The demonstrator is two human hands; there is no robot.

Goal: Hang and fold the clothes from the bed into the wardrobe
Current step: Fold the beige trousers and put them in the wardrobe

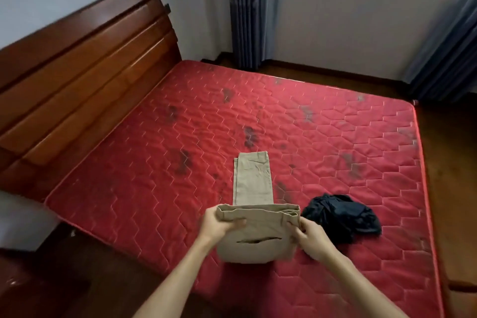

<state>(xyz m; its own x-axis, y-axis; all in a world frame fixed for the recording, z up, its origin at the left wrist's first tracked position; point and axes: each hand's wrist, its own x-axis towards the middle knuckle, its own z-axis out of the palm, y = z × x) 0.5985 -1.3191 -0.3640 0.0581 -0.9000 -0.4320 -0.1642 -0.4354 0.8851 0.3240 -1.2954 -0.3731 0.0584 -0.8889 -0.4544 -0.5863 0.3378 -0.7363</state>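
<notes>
1. Head view, lower centre of the frame: I read the khaki trousers (258,230) on the near part of the red mattress (154,162). The folded legs lie flat and run straight away towards the frame's centre. The waist end is raised off the mattress and faces me.
2. Left hand (219,224): clamped on the left corner of the waistband, with the fingers curled over its top edge.
3. Right hand (313,240): pinching the right edge of the waistband. The two hands are apart, with the width of the waist between them.
4. Lower right of centre: a crumpled dark garment (340,217) lies on the mattress just beside the right hand. I cannot tell whether the two touch.
5. Left of the frame: the wooden headboard (77,72) stands against the wall.
6. Top of the frame: dark curtains (245,8) hang beside a window, and a second set is at the right edge.
</notes>
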